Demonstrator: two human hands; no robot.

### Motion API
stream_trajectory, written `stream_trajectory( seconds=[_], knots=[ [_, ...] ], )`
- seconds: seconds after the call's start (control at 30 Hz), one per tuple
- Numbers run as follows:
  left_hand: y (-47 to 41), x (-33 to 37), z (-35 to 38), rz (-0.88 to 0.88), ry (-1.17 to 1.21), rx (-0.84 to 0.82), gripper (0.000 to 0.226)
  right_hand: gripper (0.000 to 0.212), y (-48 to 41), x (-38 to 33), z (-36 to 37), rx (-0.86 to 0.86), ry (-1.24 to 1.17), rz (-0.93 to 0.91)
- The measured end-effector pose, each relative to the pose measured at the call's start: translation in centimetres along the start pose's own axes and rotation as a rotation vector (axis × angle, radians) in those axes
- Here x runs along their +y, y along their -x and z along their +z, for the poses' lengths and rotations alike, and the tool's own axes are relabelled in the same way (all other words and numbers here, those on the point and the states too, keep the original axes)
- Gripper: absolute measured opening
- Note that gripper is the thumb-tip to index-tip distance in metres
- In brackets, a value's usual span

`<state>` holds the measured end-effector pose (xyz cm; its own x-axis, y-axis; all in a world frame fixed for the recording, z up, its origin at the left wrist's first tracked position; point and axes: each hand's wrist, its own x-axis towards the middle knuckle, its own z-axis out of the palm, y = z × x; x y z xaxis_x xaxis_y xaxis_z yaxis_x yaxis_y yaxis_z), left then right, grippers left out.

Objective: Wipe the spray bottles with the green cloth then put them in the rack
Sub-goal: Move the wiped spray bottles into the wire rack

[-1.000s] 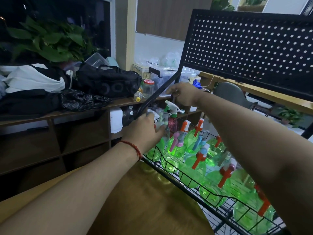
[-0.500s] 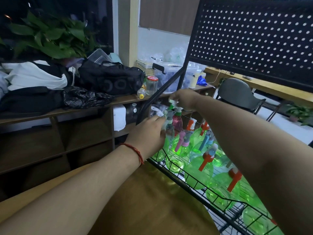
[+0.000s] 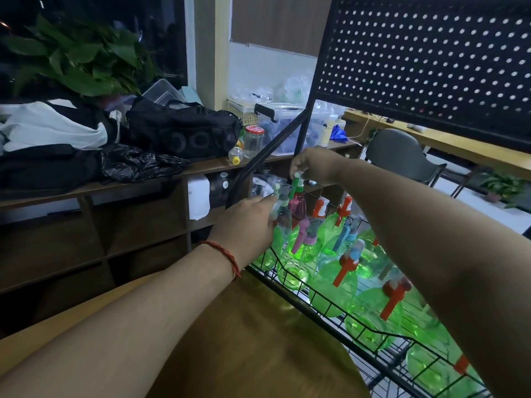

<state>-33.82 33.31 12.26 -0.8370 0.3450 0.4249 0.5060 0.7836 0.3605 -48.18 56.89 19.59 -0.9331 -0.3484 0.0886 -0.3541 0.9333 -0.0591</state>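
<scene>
Rack (image 3: 431, 67), far end: left hand (image 3: 244, 222) holds clear bottle (image 3: 283, 218), fingers (image 3: 258, 201) mostly hidden; right hand (image 3: 311, 165) pinches red bottle (image 3: 297, 203) by its green sprayer.

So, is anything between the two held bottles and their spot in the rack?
Nothing visible does. The left hand grips the clear bottle, the right hand pinches the sprayer of the pink bottle, and both bottles are already at the far corner of the rack. Green bottles crowd beside them; the floor under them is hidden.
</scene>
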Motion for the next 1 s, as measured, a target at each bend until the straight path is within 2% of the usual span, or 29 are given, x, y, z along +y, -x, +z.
stream_trajectory(
  seconds=[0.43,0.87,0.93,1.0],
  knots=[
    [0.01,-0.02,-0.19,-0.012,-0.015,-0.023,0.053,0.033,0.45,-0.62,-0.28,-0.052,0.058,0.016],
    [-0.03,0.26,-0.10,-0.029,-0.037,-0.043,0.055,0.040,0.19,-0.44,-0.04,-0.092,0.091,0.074],
    [-0.01,0.30,-0.09,-0.027,-0.047,-0.049,0.055,0.044,0.33,-0.61,-0.17,-0.106,0.095,0.084],
    [-0.03,0.26,-0.11,-0.032,-0.046,-0.056,0.055,0.058,0.74,-0.94,-0.45,-0.143,0.100,0.094]
  ],
)
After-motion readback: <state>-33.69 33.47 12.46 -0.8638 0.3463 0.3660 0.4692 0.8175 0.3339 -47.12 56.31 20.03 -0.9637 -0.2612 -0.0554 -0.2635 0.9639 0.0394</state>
